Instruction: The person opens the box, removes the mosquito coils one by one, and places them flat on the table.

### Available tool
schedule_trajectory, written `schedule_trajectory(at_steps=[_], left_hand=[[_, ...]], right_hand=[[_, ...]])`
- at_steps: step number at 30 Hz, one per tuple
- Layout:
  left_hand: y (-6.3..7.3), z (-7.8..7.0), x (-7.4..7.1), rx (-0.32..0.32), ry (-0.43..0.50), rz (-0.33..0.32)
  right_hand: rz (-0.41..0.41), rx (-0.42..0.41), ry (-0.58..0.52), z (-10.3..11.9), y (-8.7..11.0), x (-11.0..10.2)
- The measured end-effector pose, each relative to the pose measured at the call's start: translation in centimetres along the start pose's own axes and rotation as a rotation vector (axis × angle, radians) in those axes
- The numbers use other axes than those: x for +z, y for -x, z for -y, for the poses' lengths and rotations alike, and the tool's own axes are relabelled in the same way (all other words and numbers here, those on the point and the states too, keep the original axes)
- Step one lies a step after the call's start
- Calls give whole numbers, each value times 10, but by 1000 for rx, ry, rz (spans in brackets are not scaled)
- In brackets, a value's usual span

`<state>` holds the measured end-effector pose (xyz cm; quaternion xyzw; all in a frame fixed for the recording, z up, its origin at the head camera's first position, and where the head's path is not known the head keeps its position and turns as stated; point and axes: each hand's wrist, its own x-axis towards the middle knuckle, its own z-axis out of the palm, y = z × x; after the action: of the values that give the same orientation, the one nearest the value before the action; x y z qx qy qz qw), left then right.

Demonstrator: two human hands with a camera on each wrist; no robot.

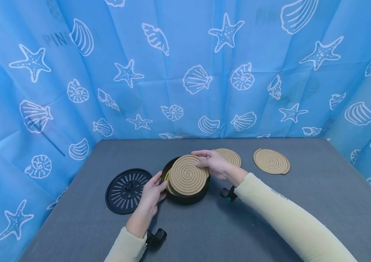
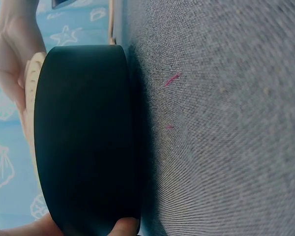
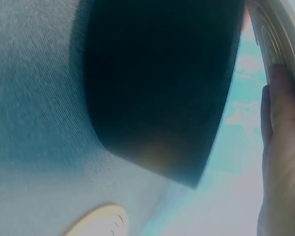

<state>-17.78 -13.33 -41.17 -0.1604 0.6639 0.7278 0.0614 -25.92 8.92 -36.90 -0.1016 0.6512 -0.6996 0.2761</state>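
A black round tin [image 1: 188,199] stands on the table, with my left hand [image 1: 152,193] gripping its left side. In the left wrist view a thumb [image 2: 125,227] presses low on the tin's wall. My right hand [image 1: 216,165] pinches a tan mosquito coil [image 1: 188,175] by its upper right edge. That coil is tilted over the tin's mouth and hides most of the inside. Another tan edge shows behind it; I cannot tell how many coils are there. Something yellow [image 1: 166,176] shows just inside the tin's left rim.
A black slotted lid [image 1: 129,186] lies left of the tin, partly behind my left hand. Two more coils lie to the right: one [image 1: 229,156] behind my right hand, another [image 1: 271,161] farther out. A blue shell-printed curtain [image 1: 185,80] hangs behind the grey table [image 1: 205,233].
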Motion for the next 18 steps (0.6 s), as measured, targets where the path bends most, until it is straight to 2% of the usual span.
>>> schedule_trajectory(at_steps=[9,18], left_hand=[[0,0,-1,8,-14,6],[-1,1,-1,6,-12,5]], right_hand=[[-27,-64,-32,17,17,-13],[-50,-108,-28,23,30,-27]])
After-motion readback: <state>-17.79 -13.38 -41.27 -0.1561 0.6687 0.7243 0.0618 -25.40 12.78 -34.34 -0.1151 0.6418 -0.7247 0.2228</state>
